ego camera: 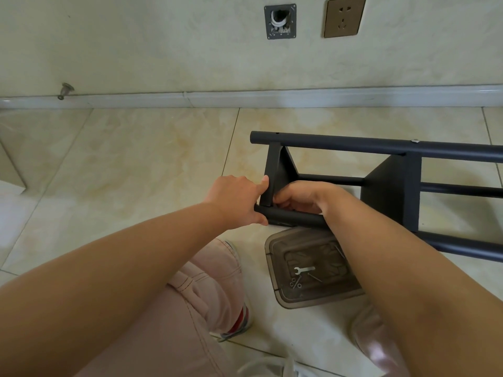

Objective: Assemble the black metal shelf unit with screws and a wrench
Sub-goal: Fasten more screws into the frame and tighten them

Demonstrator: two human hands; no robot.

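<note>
Your hands on the near tube of the black shelf frame

The shelf frame (392,183) lies on its side on the floor tiles, cut off at right; no writing is legible. Your left hand (235,198) grasps the near tube's end; your right hand (302,195) curls around it, fingertips hidden. The tray (275,257) nearby holds a wrench (304,269) and screws (295,283).

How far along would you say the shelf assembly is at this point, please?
Done: the shelf unit lies on its side with two panels between its tubes, and a screw head shows on the far tube. In hand: the left hand and right hand work at the near tube's end joint. Left: the wrench sits unused in the tray.
</note>
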